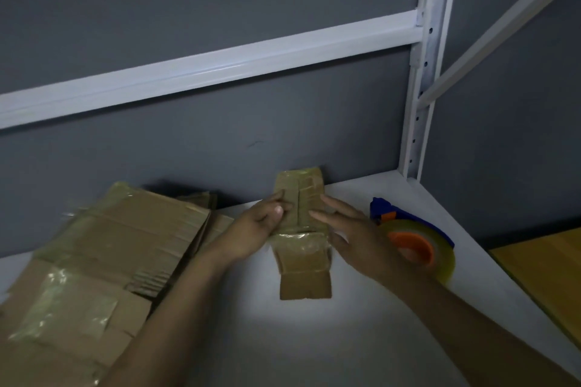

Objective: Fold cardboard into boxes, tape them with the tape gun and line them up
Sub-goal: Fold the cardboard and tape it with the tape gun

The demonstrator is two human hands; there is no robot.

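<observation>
A small brown cardboard piece (pixel 301 245), partly covered in clear tape, lies lengthways on the white shelf (pixel 330 339), its far end near the grey wall. My left hand (pixel 257 226) touches its left edge, thumb and fingers on the flap. My right hand (pixel 349 229) is at its right edge with fingers straight, fingertips on the cardboard. A blue tape gun (pixel 412 239) with an orange hub and a clear tape roll lies just right of my right hand.
A pile of flattened, taped cardboard (pixel 103 251) fills the left of the shelf. A white rack upright (pixel 421 88) and crossbar (pixel 204 69) stand at the back. A yellow wooden surface (pixel 547 270) lies at the right.
</observation>
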